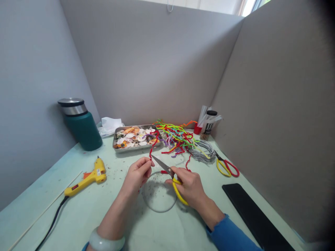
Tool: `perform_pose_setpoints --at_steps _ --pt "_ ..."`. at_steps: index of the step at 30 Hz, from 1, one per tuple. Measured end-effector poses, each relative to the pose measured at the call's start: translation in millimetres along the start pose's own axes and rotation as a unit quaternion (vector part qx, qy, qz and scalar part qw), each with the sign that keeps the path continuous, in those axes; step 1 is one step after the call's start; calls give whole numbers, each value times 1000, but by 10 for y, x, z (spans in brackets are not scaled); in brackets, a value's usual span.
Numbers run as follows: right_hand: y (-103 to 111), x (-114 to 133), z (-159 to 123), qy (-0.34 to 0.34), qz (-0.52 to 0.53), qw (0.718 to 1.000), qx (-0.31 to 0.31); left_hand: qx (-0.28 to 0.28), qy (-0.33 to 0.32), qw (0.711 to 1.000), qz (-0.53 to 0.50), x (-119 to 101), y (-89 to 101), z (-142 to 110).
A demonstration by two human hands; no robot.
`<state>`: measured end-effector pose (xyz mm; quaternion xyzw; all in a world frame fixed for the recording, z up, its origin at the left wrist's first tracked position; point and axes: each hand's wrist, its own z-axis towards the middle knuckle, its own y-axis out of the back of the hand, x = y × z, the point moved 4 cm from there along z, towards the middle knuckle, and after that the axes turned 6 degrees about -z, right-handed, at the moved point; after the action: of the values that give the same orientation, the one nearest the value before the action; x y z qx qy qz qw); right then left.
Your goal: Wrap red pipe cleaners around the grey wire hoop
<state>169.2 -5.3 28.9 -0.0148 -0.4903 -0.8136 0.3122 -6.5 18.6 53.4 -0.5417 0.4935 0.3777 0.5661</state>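
My left hand [139,173] pinches a red pipe cleaner [154,144], whose free end rises toward the shell tray. In my right hand [190,184] is a pair of scissors [180,193] with yellow handles; the blade tips point at the red pipe cleaner, just above my left fingertips. Below both hands a grey wire ring [160,211] lies on the table, with a short red wrapping at its top near the scissors. Part of the ring is hidden behind my left fingers.
A yellow glue gun [87,177] with a black cord and a green bottle [80,125] stand left. Behind are a tray of shells [136,150], tangled pipe cleaners [178,136] and a wire coil [204,153]. Red-yellow scissors [227,167] and a black strip [253,216] lie right.
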Motion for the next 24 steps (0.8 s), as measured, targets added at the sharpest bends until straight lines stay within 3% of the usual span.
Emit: perform_pose_setpoints --at_steps 5,11,20,24 --pt "29 -42 4 -56 54 997 -29 -25 -2 1000 2 -30 -2 -6" --pt "51 11 35 -20 -14 1000 14 -25 -11 1000 2 -23 9 -7" --pt "22 22 11 -2 -119 993 -3 -9 -4 1000 16 -17 -11 -9" --pt "2 14 0 -4 -88 996 -18 -8 11 1000 -7 -3 -7 -10"
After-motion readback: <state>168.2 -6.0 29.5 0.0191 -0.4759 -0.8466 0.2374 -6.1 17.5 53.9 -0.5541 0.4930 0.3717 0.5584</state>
